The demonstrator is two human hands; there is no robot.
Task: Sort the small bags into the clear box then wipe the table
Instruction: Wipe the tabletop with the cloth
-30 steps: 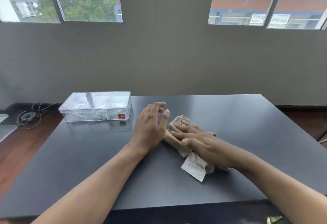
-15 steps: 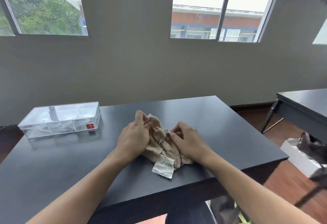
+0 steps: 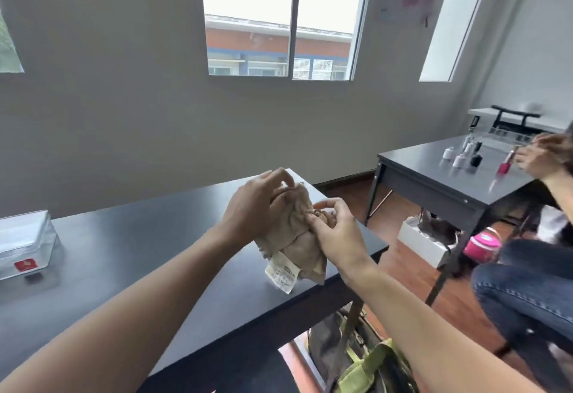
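Note:
A crumpled beige cloth (image 3: 294, 239) with a white label hangs just above the right part of the dark table (image 3: 148, 256). My left hand (image 3: 251, 206) grips the cloth's upper left side. My right hand (image 3: 335, 231) pinches its right side. The clear box (image 3: 24, 243) with a red sticker stands closed at the table's far left, cut off by the frame edge. Its contents are too blurred to tell.
A second dark table (image 3: 440, 175) stands to the right with several small bottles (image 3: 462, 157). Another person's hand (image 3: 539, 154) and jeans-clad legs (image 3: 527, 293) are at the far right. A green-strapped bag (image 3: 366, 358) sits under my table; a white box (image 3: 424, 243) lies on the floor.
Both hands gathered the cloth from the table top and lifted it. The view swung right, so the clear box slid to the left edge and the second table came into sight.

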